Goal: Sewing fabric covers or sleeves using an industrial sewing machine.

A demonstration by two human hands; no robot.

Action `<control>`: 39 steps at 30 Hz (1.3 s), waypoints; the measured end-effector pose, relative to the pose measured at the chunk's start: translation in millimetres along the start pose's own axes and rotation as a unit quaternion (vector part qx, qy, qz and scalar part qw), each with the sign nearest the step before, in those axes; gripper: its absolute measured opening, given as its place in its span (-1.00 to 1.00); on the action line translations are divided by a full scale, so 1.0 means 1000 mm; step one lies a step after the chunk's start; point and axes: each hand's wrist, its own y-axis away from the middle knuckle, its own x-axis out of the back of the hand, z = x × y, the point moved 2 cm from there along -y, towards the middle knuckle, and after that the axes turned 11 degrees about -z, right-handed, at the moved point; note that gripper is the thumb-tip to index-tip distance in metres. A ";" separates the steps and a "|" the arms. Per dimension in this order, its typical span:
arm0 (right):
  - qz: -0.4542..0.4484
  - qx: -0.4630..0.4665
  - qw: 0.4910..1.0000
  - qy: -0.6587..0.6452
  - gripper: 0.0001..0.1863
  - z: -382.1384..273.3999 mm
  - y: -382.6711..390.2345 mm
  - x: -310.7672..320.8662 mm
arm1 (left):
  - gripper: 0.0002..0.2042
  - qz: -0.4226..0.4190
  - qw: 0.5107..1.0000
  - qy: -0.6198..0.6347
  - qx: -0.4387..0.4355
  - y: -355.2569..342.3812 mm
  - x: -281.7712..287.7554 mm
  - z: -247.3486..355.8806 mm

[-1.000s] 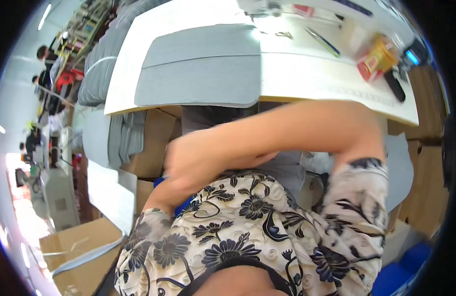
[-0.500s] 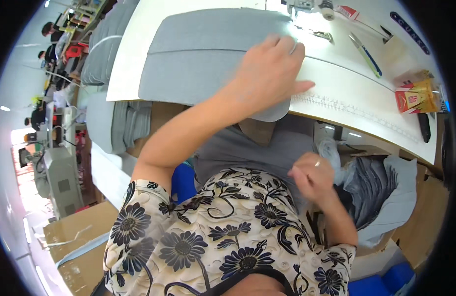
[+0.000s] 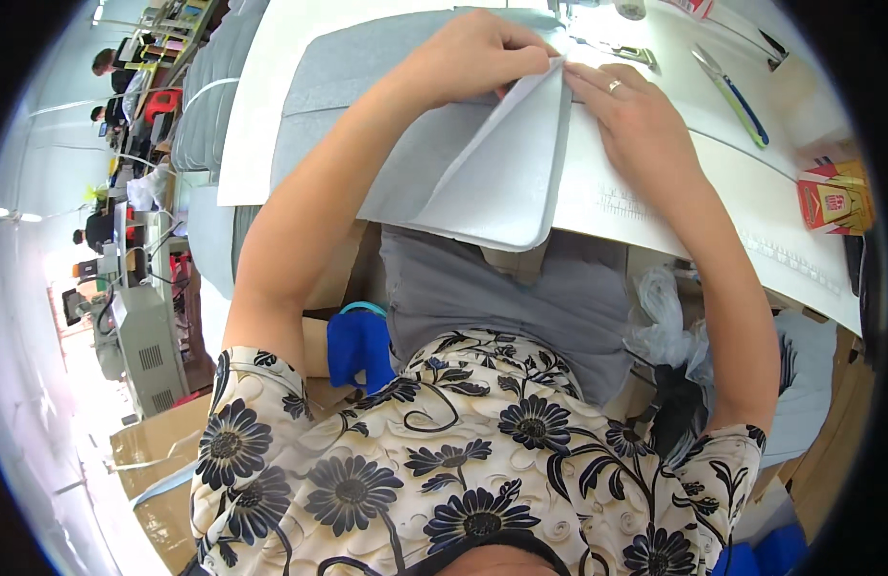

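Observation:
My left hand (image 3: 468, 60) is closed on the far part of a grey fabric panel (image 3: 328, 149) lying on the white table (image 3: 631, 206), just short of the sewing machine foot (image 3: 578, 38). A pale flap (image 3: 492, 139) of the panel is folded back from that corner toward the near edge. My right hand (image 3: 626, 110), ring on one finger, pinches at the same edge from the right, fingertips partly hidden. A blade with a green and blue handle (image 3: 732, 96) lies right of the machine.
Stacked grey panels (image 3: 199, 115) stand at the left. A red and yellow box (image 3: 828, 197) sits at the table's right. Below are cardboard boxes (image 3: 156, 446) and a plastic bag (image 3: 655, 312). Several people (image 3: 103, 62) work at benches far left.
My left hand has moved up to the panel's far corner, my right hand has risen from beside my body to join it, and a pale flap now shows folded back.

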 end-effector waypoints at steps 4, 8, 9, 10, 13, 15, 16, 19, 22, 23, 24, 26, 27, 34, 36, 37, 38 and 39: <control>-0.024 -0.035 0.998 0.046 -0.71 -0.006 0.003 -0.003 | -0.68 0.081 0.959 -0.232 -0.144 -0.008 -0.006 0.002; -0.039 -0.047 0.994 0.093 -0.72 -0.009 0.016 0.007 | -0.78 0.191 0.880 -0.360 -0.242 -0.014 -0.041 -0.007; -0.041 -0.050 0.994 0.093 -0.72 -0.009 0.018 0.011 | -0.81 0.198 0.891 -0.337 -0.231 -0.009 -0.049 -0.002; -0.035 -0.045 0.993 0.105 -0.73 -0.009 0.021 0.014 | -0.81 0.197 0.892 -0.335 -0.232 -0.009 -0.053 -0.002; -0.029 -0.037 0.991 0.123 -0.75 -0.008 0.024 0.017 | -0.82 0.231 0.883 -0.325 -0.249 -0.008 -0.057 0.000; -0.028 -0.035 0.991 0.127 -0.76 -0.008 0.025 0.017 | -0.78 0.216 0.891 -0.326 -0.230 -0.009 -0.058 0.000; -0.031 -0.038 0.991 0.127 -0.75 -0.008 0.024 0.017 | -0.78 0.215 0.892 -0.325 -0.229 -0.012 -0.059 -0.002; -0.029 -0.046 0.992 0.117 -0.73 0.004 0.024 0.008 | -0.80 0.259 0.866 -0.346 -0.251 -0.022 -0.057 0.001; 0.015 -0.048 0.998 0.035 -0.71 0.000 0.032 0.017 | -0.75 0.237 0.873 -0.316 -0.286 -0.024 -0.048 0.006; 0.069 -0.033 0.996 -0.051 -0.76 -0.014 0.041 0.029 | -0.75 0.229 0.878 -0.316 -0.276 -0.013 -0.049 0.001; 0.024 -0.088 0.986 -0.138 -0.78 -0.031 0.060 0.038 | -0.72 0.130 0.923 -0.282 -0.227 0.002 -0.046 0.007; -0.016 -0.161 0.931 -0.328 -0.78 -0.059 0.099 0.048 | -0.59 0.027 0.950 -0.240 -0.199 0.043 -0.044 0.017; -0.013 -0.180 0.884 -0.432 -0.76 -0.070 0.115 0.040 | -0.47 0.021 0.946 -0.235 -0.222 0.068 -0.049 0.025; 0.058 -0.224 0.490 -0.840 -0.62 -0.102 0.091 -0.043 | -0.50 0.036 0.944 -0.240 -0.225 0.091 -0.072 0.003; 0.063 -0.249 0.474 -0.842 -0.64 -0.109 0.085 -0.045 | -0.53 0.028 0.951 -0.213 -0.222 0.091 -0.071 0.003; 0.069 -0.276 0.459 -0.842 -0.65 -0.110 0.084 -0.047 | -0.56 0.036 0.947 -0.229 -0.224 0.090 -0.073 0.004; 0.070 -0.273 0.459 -0.843 -0.65 -0.111 0.085 -0.052 | -0.58 0.044 0.942 -0.245 -0.226 0.090 -0.075 0.005; 0.095 -0.255 0.456 -0.847 -0.67 -0.110 0.086 -0.059 | -0.58 0.043 0.941 -0.248 -0.228 0.089 -0.079 0.006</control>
